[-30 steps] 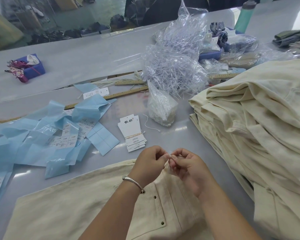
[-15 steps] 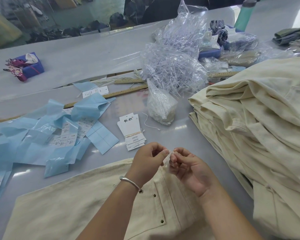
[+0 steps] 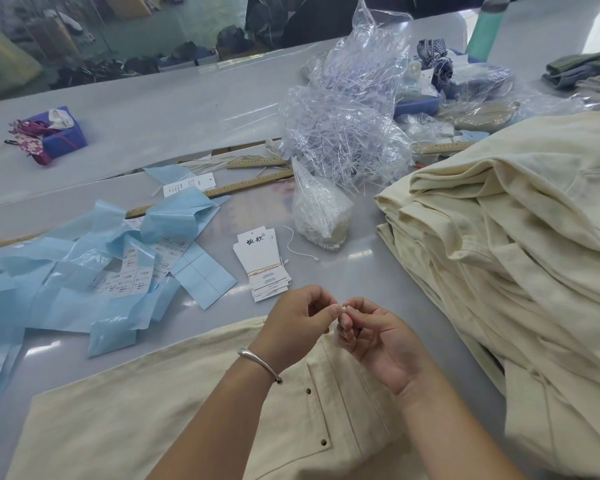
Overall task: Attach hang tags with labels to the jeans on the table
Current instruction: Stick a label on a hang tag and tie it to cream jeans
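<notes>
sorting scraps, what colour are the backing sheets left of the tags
Light blue backing sheets, clearest in the head view.

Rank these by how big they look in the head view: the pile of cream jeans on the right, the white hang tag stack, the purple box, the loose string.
1. pile of cream jeans
2. purple box, though it lies farther off
3. hang tag stack, looking close to the box, so unsure
4. loose string

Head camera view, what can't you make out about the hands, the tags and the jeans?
- Small white piece pinched between left hand and right hand: too small to identify.
- Print on the hang tag stack: too small to read.
- Jeans under the hands: cut off by the bottom edge, partly covered by the forearms.
- Folded jeans pile: cut off at the right edge.
</notes>
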`<state>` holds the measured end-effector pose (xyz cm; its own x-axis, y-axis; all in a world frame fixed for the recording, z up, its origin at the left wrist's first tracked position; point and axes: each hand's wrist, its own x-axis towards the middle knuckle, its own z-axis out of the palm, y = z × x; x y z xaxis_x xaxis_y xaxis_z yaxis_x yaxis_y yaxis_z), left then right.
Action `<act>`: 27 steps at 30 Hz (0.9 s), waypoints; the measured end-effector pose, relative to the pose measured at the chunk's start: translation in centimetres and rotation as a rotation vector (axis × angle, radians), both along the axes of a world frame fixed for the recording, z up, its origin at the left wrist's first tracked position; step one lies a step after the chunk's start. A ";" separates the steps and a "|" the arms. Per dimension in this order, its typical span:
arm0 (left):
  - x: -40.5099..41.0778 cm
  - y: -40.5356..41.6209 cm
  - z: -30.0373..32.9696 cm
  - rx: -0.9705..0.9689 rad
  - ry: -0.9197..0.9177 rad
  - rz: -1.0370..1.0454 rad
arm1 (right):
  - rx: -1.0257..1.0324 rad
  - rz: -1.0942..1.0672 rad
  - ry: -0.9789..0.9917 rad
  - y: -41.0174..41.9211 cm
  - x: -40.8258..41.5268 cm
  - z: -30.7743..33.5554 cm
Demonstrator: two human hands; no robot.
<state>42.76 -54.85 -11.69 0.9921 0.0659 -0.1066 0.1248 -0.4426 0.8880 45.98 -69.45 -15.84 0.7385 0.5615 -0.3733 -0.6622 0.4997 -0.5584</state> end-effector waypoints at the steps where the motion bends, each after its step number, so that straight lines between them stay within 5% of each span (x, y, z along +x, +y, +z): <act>1: 0.0 0.0 0.0 0.012 0.000 -0.005 | 0.005 0.002 0.007 0.0 0.0 0.0; 9: 0.2 0.3 -0.4 0.173 -0.027 -0.026 | -0.013 -0.016 0.024 0.3 -0.3 0.0; 16: 0.1 0.4 -0.4 0.309 -0.085 -0.031 | -0.227 -0.046 -0.205 0.4 -0.4 0.9; 27: -0.1 0.9 -2.2 -0.092 0.003 -0.015 | -0.295 -0.012 -0.216 -0.1 0.4 1.0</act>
